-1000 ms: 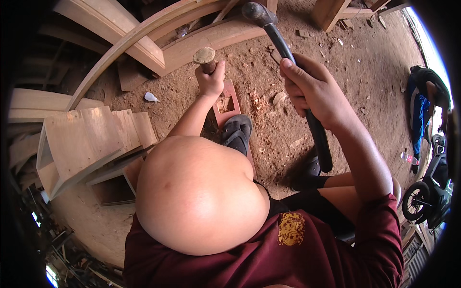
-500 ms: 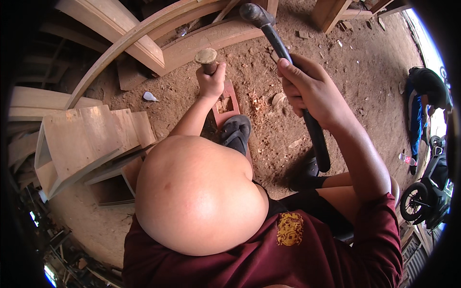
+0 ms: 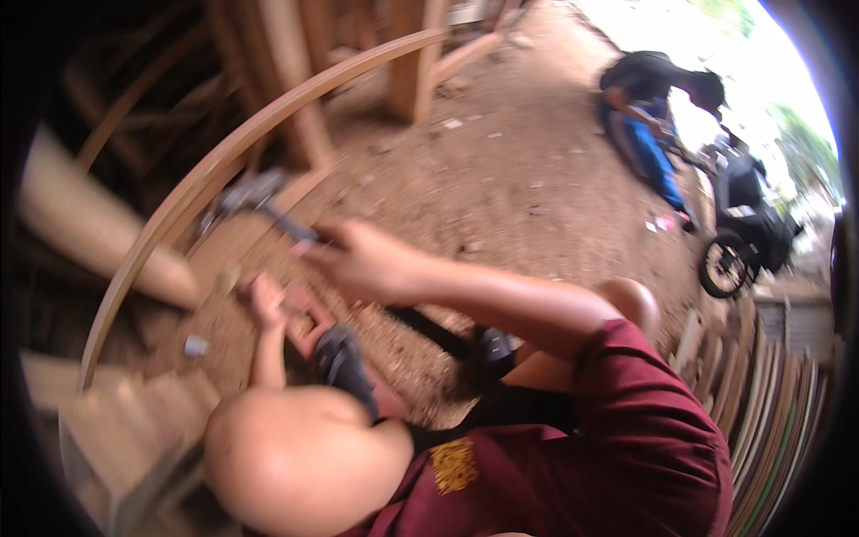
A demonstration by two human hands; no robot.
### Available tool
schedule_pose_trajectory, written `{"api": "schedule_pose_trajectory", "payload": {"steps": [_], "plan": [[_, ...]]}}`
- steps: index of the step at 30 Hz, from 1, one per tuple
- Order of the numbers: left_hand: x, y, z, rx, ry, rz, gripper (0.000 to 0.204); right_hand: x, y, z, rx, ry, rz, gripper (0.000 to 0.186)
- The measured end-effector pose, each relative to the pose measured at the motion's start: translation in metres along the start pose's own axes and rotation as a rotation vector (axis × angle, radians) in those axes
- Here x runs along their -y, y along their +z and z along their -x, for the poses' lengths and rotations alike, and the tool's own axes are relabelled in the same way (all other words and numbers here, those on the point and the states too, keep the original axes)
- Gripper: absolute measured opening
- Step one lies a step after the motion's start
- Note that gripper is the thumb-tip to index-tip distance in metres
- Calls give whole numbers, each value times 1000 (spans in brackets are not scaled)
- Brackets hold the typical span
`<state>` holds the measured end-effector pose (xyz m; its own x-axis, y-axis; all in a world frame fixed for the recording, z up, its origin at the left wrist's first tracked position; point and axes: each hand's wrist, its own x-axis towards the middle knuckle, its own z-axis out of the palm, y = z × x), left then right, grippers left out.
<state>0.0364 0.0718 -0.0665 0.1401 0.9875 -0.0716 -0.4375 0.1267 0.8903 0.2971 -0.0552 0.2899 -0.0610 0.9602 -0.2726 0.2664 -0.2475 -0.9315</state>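
Note:
Raised in front of me, my right hand (image 3: 371,261) is closed round the black handle of a hammer (image 3: 252,191). The hammer's head, blurred by motion, is above and left of my left hand (image 3: 267,302). That hand is closed round the short handle of a chisel, whose flattened round top (image 3: 227,280) shows as a blurred pale spot. Its blade cannot be made out. Beneath lies a reddish wooden piece (image 3: 309,324) with a rectangular slot cut in it. My sandalled foot (image 3: 343,356) rests on this piece.
A long curved wooden strip (image 3: 268,123) arches across the left side. Wooden frames (image 3: 416,67) stand behind it, and a wooden box (image 3: 134,425) lies at lower left. At far right, another person (image 3: 649,98) bends beside a motorcycle (image 3: 747,224). Stacked boards (image 3: 761,403) stand lower right.
My view has swung rightward, so the scene has shifted left and more of the motorcycle shows. The hammer has tipped leftward and come nearer the chisel. Both hands keep their grip.

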Motion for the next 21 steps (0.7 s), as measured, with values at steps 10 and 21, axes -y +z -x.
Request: {"api": "schedule_pose_trajectory", "payload": {"steps": [10, 21], "plan": [[-10, 95, 54, 235, 256, -324, 27, -18, -107, 97, 57, 286, -33, 35], [-2, 89, 68, 307, 117, -602, 15, -53, -171, 120, -232, 274, -1062, 31]]}}
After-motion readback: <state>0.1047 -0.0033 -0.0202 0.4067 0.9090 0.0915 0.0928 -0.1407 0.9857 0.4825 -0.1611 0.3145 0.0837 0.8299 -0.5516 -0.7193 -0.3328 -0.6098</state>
